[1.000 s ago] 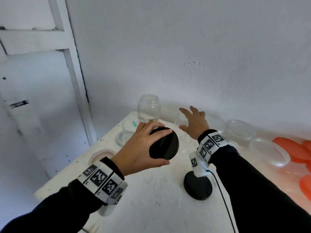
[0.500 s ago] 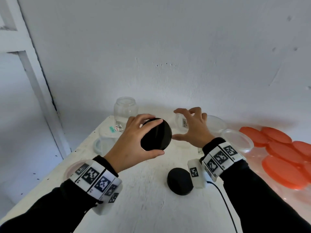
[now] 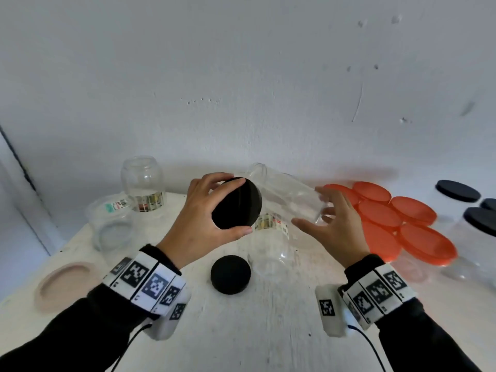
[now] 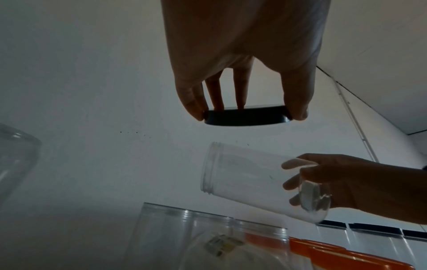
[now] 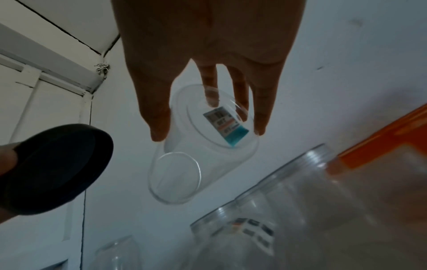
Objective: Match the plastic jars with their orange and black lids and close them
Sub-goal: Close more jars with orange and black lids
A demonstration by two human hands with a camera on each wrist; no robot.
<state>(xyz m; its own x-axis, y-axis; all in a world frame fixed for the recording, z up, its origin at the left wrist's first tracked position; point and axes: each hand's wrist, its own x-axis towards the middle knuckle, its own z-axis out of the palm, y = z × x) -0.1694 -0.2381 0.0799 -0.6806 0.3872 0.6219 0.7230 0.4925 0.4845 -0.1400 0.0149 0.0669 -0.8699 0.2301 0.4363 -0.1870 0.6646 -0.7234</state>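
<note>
My left hand grips a round black lid by its rim, fingers on one side and thumb on the other. My right hand holds a clear plastic jar by its base, lifted and tilted so its threaded mouth points left toward the lid. From the right wrist view, the fingers wrap the jar's labelled bottom and the black lid hangs to the left. A small gap separates lid and jar mouth.
A second black lid lies on the white table beside an open clear jar. Open jars stand at back left, a pale lid at left. Orange lids and black-lidded jars crowd the right.
My right hand has lifted the clear jar off the table and tipped its mouth toward the lid. The left hand keeps holding the black lid; the view has swung to the right.
</note>
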